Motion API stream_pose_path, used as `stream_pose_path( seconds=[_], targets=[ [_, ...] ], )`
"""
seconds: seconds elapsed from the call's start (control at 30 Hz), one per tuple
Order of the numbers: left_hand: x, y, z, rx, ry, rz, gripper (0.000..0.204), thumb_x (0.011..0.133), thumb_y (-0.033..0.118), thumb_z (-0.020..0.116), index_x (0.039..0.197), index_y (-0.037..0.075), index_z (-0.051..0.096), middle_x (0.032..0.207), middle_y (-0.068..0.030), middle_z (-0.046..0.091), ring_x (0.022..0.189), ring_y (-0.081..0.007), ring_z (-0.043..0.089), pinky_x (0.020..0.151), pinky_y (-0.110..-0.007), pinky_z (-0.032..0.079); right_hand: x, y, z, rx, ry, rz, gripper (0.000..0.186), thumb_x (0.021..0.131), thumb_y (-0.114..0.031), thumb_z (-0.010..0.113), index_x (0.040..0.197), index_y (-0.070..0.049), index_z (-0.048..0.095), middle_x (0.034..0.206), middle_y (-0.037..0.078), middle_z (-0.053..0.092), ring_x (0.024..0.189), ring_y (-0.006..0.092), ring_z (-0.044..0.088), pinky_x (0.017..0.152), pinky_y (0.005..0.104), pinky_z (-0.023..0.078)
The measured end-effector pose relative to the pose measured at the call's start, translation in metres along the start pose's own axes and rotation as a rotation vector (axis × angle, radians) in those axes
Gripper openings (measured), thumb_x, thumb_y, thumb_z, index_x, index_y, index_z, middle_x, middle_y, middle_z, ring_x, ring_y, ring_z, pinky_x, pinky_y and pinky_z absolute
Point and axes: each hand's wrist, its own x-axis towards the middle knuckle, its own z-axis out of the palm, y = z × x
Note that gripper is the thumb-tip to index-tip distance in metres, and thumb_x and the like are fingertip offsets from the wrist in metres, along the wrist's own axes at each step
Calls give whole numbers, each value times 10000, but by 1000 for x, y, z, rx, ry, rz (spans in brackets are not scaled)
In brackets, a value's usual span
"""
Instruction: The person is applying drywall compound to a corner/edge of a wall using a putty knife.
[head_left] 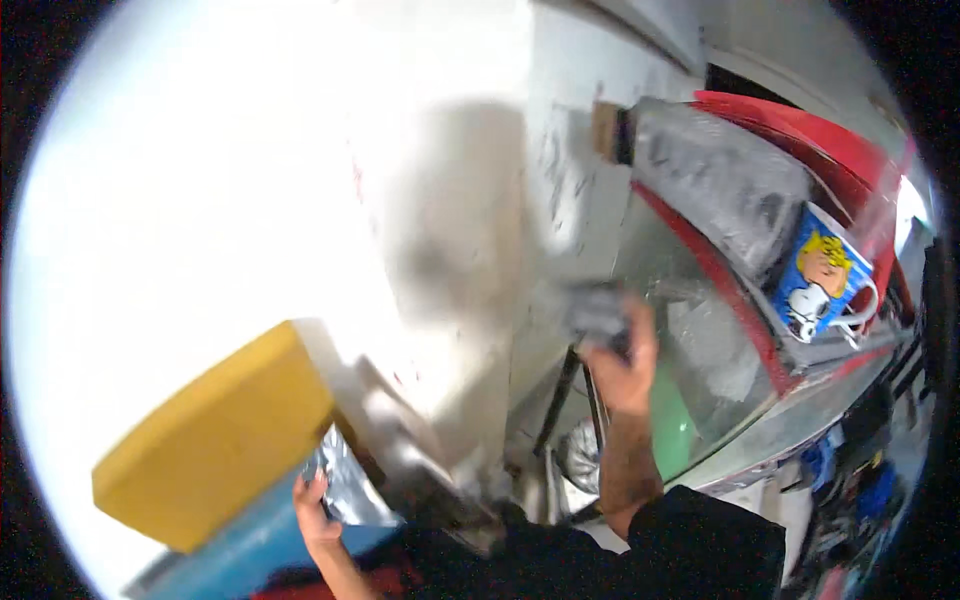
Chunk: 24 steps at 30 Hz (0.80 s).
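Observation:
My left hand (318, 510) is at the lower left, fingers closed on a silver foil packet (352, 478), beside a yellow block (205, 435) that rests above a blue surface (240, 535). My right hand (625, 365), raised at centre right, grips a small dark grey object (592, 312), blurred, in front of the pale wall. It is left of a glass case with red edging (725, 280), whose top bears a blue cartoon mug (825, 280) and a grey plastic-wrapped bundle (720, 180).
A white wall (250, 170) fills the upper left. Red sheets (800, 120) lie behind the mug. Below the case are dark metal legs (555, 405) and a silver round object (582, 455). Cluttered items (865, 480) crowd the far right.

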Motion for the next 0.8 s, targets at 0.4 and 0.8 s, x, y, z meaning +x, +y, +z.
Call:
stream_pose_path(
  seconds=[0.4,0.8],
  targets=[
    [98,-27,-88,65,-512,-225,597,660,148,705,1173,-59,478,883,-111,637,718,-214,625,653,-327,525,323,29,10,314,160,-462,638,682,100,524,1285,-75,413,1140,49,505,1016,129,484,896,251,373],
    [94,-13,-92,44,-392,-324,727,681,146,707,1268,-98,355,768,-92,634,588,-200,617,506,-313,531,356,15,49,457,-16,-583,732,661,136,474,1330,-144,380,1193,46,488,1008,133,497,829,249,436]
  ],
)
